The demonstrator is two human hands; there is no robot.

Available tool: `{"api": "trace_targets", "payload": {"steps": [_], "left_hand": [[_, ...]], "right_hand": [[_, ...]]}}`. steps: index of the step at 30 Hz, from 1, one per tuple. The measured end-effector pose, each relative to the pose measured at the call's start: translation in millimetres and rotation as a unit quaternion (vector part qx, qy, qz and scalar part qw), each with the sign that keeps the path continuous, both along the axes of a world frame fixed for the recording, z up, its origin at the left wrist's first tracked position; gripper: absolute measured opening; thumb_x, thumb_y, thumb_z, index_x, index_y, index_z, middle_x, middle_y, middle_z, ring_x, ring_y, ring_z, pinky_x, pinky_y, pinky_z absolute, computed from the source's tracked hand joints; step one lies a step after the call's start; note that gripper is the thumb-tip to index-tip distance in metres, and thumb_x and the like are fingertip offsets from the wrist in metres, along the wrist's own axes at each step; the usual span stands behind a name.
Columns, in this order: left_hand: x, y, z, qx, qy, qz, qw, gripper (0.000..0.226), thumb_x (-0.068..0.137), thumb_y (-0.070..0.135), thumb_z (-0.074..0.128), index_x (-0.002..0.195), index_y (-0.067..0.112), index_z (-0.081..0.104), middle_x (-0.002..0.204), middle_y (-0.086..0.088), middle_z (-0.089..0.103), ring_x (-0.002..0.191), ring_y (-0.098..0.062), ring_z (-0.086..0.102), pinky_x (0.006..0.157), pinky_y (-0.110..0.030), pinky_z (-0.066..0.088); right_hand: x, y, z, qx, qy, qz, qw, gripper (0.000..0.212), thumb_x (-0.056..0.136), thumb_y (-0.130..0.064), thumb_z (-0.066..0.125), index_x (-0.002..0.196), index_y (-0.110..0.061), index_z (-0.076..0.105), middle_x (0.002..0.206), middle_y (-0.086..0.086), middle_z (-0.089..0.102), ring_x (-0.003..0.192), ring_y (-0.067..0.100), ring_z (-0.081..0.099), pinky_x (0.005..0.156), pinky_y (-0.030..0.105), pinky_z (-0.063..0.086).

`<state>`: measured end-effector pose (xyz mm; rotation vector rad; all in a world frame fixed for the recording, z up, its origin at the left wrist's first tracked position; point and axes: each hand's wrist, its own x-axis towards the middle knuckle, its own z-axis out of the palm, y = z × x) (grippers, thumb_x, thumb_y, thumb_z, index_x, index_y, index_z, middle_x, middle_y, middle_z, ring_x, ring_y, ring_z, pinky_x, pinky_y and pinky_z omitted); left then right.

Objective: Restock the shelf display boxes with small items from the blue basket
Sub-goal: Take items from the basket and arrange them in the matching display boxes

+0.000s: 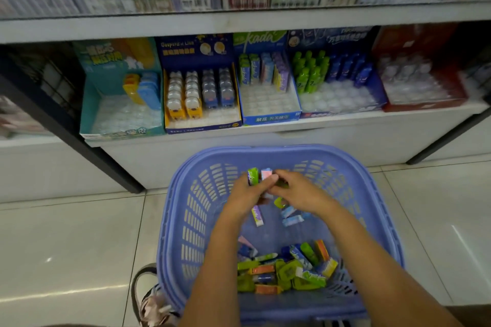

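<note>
Gathering small packs over blue basket, at 6 o'clock below shelf. Left hand holding green pack and pink pack; right hand pinching another. Better sorting by colour first, then carrying toward half-empty display box at 12 o'clock.

A: Dark blue cardboard display box with yellow rim, header card: "Gaspard et Lisa", partly blurred. Check?

B: Agreed. Next right, blue-and-white cardboard display box: green header reads "kada" in white script. Front lip carries white Chinese characters, "解压 开关橡皮" as best I can tell.

A: Teal cardboard display box?

B: Chinese lettering on header and front lip, too blurred. Same for the navy cardboard display box.
</note>
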<state>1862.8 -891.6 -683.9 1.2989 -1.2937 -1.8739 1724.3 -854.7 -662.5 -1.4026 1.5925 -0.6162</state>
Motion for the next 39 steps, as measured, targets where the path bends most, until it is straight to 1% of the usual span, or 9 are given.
{"api": "trace_targets", "payload": {"steps": [2,5,10,14,18,24,29,34,39], "left_hand": [[1,-7,21,-0.048,0.002,0.004,0.999,0.008,0.087,0.023,0.068,0.092,0.020,0.064,0.076,0.003,0.069,0.065,-0.006,0.064,0.058,-0.022,0.054],[2,-13,52,-0.113,-0.002,0.027,0.993,0.013,0.088,0.026,0.065,0.094,0.015,0.061,0.078,-0.002,0.067,0.062,-0.007,0.063,0.052,-0.022,0.051],[-2,-6,82,-0.101,0.033,0.123,0.987,0.015,0.089,0.026,0.063,0.079,0.016,0.059,0.062,0.001,0.057,0.052,-0.009,0.052,0.045,-0.020,0.045],[-8,-1,93,-0.005,0.038,0.026,0.999,0.020,0.087,0.029,0.066,0.072,0.017,0.059,0.058,0.002,0.052,0.047,-0.006,0.046,0.040,-0.015,0.036],[-23,1,97,0.094,0.155,0.003,0.983,0.024,0.086,0.024,0.064,0.065,0.015,0.057,0.054,0.001,0.046,0.039,-0.004,0.038,0.035,-0.014,0.028],[-44,-3,94,0.187,0.254,-0.054,0.947,0.048,0.073,0.033,0.062,0.109,0.006,0.046,0.052,0.005,0.046,0.037,-0.001,0.037,0.032,-0.011,0.028],[-57,-9,91,0.227,0.358,-0.105,0.900,0.046,0.063,0.035,0.079,0.095,0.006,0.061,0.051,0.006,0.048,0.040,0.000,0.038,0.033,-0.008,0.028],[-80,-16,93,0.066,0.250,0.064,0.964,0.007,0.073,0.021,0.069,0.067,0.017,0.068,0.053,0.006,0.051,0.044,-0.003,0.046,0.039,-0.014,0.036],[-86,-31,89,-0.140,0.067,0.107,0.982,0.033,0.081,0.020,0.072,0.048,0.024,0.064,0.046,0.009,0.049,0.047,-0.011,0.041,0.046,-0.022,0.035]], "right_hand": [[4,0,20,-0.033,-0.051,-0.013,0.998,0.017,0.090,-0.011,0.060,0.102,-0.023,0.059,0.091,-0.013,0.062,0.082,-0.006,0.057,0.071,0.011,0.048],[8,2,40,-0.027,-0.201,-0.070,0.977,0.032,0.094,-0.001,0.050,0.122,-0.017,0.054,0.112,0.002,0.061,0.102,0.013,0.058,0.090,0.030,0.049],[-7,5,69,-0.107,-0.347,-0.138,0.922,0.031,0.091,0.007,0.047,0.112,-0.013,0.056,0.100,0.010,0.067,0.094,0.021,0.062,0.077,0.027,0.051],[-25,8,84,-0.166,-0.351,-0.121,0.913,0.030,0.091,0.003,0.047,0.115,-0.014,0.052,0.108,0.014,0.068,0.096,0.021,0.066,0.086,0.028,0.054],[-41,9,96,-0.185,-0.350,-0.095,0.913,0.034,0.086,-0.007,0.051,0.119,-0.014,0.050,0.110,0.013,0.070,0.106,0.024,0.064,0.091,0.032,0.052],[-60,2,106,-0.185,-0.371,-0.061,0.908,0.036,0.088,-0.008,0.048,0.123,-0.014,0.048,0.114,0.010,0.068,0.107,0.025,0.063,0.093,0.036,0.052],[-75,-5,112,-0.182,-0.394,-0.038,0.900,0.035,0.089,-0.006,0.048,0.124,-0.011,0.047,0.115,0.010,0.067,0.107,0.028,0.064,0.089,0.035,0.054],[-88,-19,123,-0.188,-0.299,-0.103,0.930,0.035,0.081,-0.014,0.059,0.115,-0.019,0.061,0.100,-0.002,0.067,0.093,0.017,0.067,0.081,0.028,0.056],[-105,-33,126,-0.177,-0.207,-0.162,0.948,0.023,0.078,-0.005,0.068,0.100,-0.012,0.069,0.078,-0.006,0.070,0.074,0.011,0.068,0.072,0.022,0.057]]}}
